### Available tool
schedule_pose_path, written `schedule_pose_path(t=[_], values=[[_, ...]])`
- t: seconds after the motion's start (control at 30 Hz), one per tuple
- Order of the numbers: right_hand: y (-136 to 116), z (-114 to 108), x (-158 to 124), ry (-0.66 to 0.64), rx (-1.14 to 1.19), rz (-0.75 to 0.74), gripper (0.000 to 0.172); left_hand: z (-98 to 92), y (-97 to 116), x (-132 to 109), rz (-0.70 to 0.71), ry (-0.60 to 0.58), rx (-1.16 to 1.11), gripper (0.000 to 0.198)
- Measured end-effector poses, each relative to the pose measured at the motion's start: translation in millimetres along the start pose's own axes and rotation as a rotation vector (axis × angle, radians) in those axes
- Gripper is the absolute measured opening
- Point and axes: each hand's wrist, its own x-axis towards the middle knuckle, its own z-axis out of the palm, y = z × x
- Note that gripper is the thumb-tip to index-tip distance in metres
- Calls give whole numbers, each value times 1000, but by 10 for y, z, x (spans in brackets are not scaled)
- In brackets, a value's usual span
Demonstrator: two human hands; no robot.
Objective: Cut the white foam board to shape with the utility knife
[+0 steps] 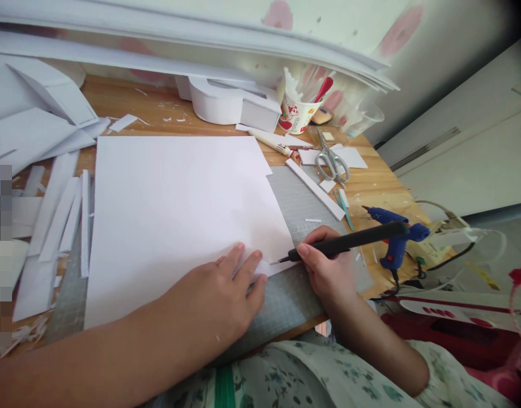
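Observation:
A large white board (175, 209) lies on a grey cutting mat (281, 306), with a small notch in its right edge. My left hand (226, 294) rests on the board's near right part, fingers stretched out and a little apart. Beside it, my right hand (328, 266) is closed around a black craft knife (349, 241). The knife slants down to the left, and its thin metal tip touches or nearly touches the board just right of my left fingertips.
White offcuts (67, 221) lie at left. Behind are a curved white model piece (218, 102) and a paper cup (298, 113) of utensils. Scissors (331, 161), a white strip (315, 190) and a blue glue gun (394, 238) with its cord lie right. Long white sheets (201, 48) span the back.

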Motion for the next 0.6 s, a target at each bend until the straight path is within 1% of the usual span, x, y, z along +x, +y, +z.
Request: schedule_pose_path(t=[0.1, 0.23, 0.37, 0.6], values=[[-34, 14, -3, 60, 31, -49, 22, 22, 2, -15, -12, 18, 5, 28], [-75, 5, -6, 63, -16, -58, 21, 21, 9, -30, -14, -3, 2, 29], [-86, -29, 8, 60, -45, -56, 21, 14, 19, -31, -31, 3, 2, 27], [-77, -166, 109, 43, -109, -65, 21, 3, 11, -34, -50, 22, -35, 26]])
